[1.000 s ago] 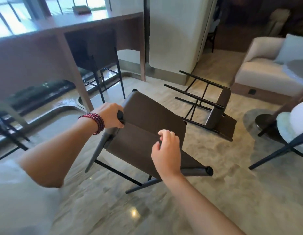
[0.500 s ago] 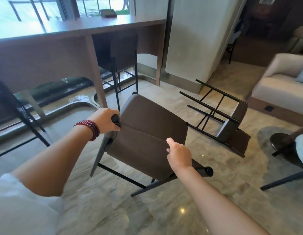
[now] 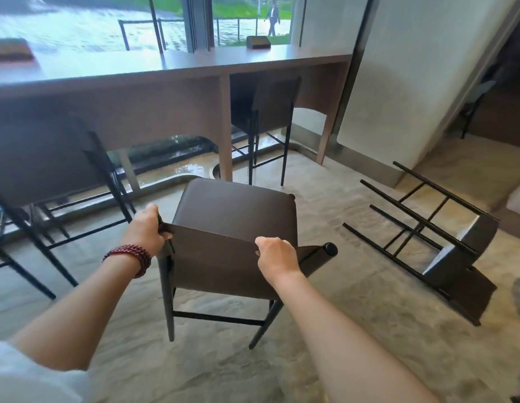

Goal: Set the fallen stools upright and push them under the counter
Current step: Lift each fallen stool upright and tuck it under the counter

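A dark brown stool (image 3: 235,216) with black legs stands nearly upright on the floor in front of me, its backrest toward me. My left hand (image 3: 146,228), with a red bead bracelet on the wrist, grips the left end of the backrest. My right hand (image 3: 277,255) holds the backrest's top edge near its right end. A second stool (image 3: 445,239) lies on its side on the floor to the right, legs pointing left and away. The wooden counter (image 3: 177,68) runs along the window ahead.
One stool (image 3: 270,112) is tucked under the counter's right bay. Another stool (image 3: 43,167) stands at the left, by the counter. A white wall panel (image 3: 413,77) rises at the right. A dark box (image 3: 258,42) sits on the counter. A sofa edge (image 3: 519,196) shows at far right.
The held stool has swung from tilted to nearly upright, its legs now on the floor. My view has lifted and turned toward the counter. Both hands keep their grip on the backrest.
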The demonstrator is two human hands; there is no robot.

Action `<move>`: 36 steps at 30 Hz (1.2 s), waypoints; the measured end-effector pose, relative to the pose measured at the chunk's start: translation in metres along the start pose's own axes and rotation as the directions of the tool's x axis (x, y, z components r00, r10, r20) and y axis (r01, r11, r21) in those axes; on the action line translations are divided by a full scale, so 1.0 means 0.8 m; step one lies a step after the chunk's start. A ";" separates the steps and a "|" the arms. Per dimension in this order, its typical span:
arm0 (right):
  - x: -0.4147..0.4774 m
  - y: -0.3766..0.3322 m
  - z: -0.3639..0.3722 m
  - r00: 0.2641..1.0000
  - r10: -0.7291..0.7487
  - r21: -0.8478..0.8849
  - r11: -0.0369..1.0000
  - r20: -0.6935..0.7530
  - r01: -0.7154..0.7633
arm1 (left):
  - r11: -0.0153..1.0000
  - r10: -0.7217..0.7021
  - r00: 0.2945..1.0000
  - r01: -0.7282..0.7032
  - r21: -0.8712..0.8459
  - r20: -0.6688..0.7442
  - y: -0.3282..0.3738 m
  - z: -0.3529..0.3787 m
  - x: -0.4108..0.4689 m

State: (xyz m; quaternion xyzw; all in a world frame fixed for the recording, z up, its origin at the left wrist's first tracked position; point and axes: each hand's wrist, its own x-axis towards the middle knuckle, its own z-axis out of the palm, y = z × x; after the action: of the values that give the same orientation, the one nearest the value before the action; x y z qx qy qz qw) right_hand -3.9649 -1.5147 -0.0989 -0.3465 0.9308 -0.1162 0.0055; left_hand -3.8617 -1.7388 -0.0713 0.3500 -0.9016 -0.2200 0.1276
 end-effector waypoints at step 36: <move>0.056 -0.068 0.018 0.941 0.299 0.748 0.658 -0.158 -0.083 | 0.062 -0.586 0.687 0.567 -0.821 0.430 -0.133 -0.027 -0.020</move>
State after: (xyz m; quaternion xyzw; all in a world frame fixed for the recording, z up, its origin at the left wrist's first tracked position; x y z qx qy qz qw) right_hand -3.9625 -1.5864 -0.0976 -0.1954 0.8292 -0.5228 0.0304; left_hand -3.7806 -1.8045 -0.1054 0.5423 -0.3946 -0.7116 0.2092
